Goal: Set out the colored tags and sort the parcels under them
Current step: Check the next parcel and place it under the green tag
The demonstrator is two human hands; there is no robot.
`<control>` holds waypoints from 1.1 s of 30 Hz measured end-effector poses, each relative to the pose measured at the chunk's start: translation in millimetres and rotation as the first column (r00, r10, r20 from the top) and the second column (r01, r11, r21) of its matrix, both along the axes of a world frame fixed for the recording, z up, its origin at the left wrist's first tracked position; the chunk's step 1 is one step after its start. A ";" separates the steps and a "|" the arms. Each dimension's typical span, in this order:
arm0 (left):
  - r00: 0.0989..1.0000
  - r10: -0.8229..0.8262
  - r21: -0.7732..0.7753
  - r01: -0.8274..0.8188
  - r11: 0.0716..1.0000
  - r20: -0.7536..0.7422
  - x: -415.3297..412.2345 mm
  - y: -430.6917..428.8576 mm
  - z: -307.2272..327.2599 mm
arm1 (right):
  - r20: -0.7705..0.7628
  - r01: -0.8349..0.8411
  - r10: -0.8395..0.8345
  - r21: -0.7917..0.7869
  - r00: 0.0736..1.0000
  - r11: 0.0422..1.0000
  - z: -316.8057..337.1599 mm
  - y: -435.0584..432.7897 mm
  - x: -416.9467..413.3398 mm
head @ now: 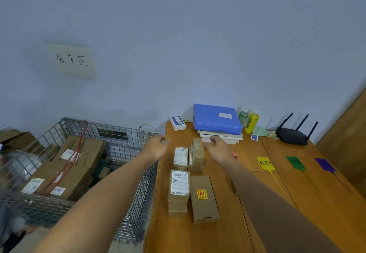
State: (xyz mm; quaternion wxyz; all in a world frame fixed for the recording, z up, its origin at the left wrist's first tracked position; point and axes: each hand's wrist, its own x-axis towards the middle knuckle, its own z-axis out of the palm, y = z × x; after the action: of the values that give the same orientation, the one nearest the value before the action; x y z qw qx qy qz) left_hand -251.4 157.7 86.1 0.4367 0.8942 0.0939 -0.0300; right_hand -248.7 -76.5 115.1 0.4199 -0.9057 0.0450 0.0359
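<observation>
Several small brown parcels lie on the wooden table: one with a white label (pixel 180 157), a tilted one (pixel 198 151), a labelled stack (pixel 179 185) and one with a yellow-red sticker (pixel 204 199). A yellow tag (pixel 265 164), a green tag (pixel 295 163) and a purple tag (pixel 324 165) lie in a row to the right; a pink tag (pixel 235 155) peeks from behind my right wrist. My left hand (pixel 157 145) hovers left of the parcels, fingers relaxed, holding nothing. My right hand (pixel 218 146) hovers beside the tilted parcel, fingers loose, empty.
A wire cage (pixel 136 193) with large cardboard boxes stands left of the table. At the table's back lie a blue folder (pixel 216 119) on white books, a small white device (pixel 177 123), two bottles (pixel 248 120) and a black router (pixel 293 134).
</observation>
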 end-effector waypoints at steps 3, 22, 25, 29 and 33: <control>0.999 -0.027 -0.020 0.026 0.999 -0.045 8.4 -3.8 -26.3 | -0.073 -0.018 0.020 0.037 0.997 0.999 -26.7 7.9 6.1; 0.904 -0.009 -0.204 -0.087 0.975 -0.428 -16.0 -23.8 -209.4 | -0.492 0.069 0.059 0.237 0.869 0.969 -208.0 29.0 -15.8; 0.910 0.011 -0.255 -0.128 0.958 -0.415 -17.7 -26.3 -206.5 | -0.480 0.072 0.065 0.260 0.875 0.963 -203.6 25.3 -15.7; 0.937 0.009 -0.293 -0.118 0.949 -0.348 -18.3 -27.8 -166.3 | -0.417 0.040 0.106 0.327 0.902 0.944 -172.5 19.9 -18.5; 0.977 -0.002 -0.376 -0.080 0.923 -0.213 -16.4 -31.2 -104.6 | -0.266 -0.014 0.130 0.399 0.955 0.917 -121.6 12.0 -13.2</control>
State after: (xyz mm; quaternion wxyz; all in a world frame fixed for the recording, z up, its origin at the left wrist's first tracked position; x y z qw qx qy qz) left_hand -267.8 126.5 -18.5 0.5909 0.7815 0.1498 -0.1329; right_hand -261.9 -64.5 -6.5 0.5804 -0.7892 0.0637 0.1905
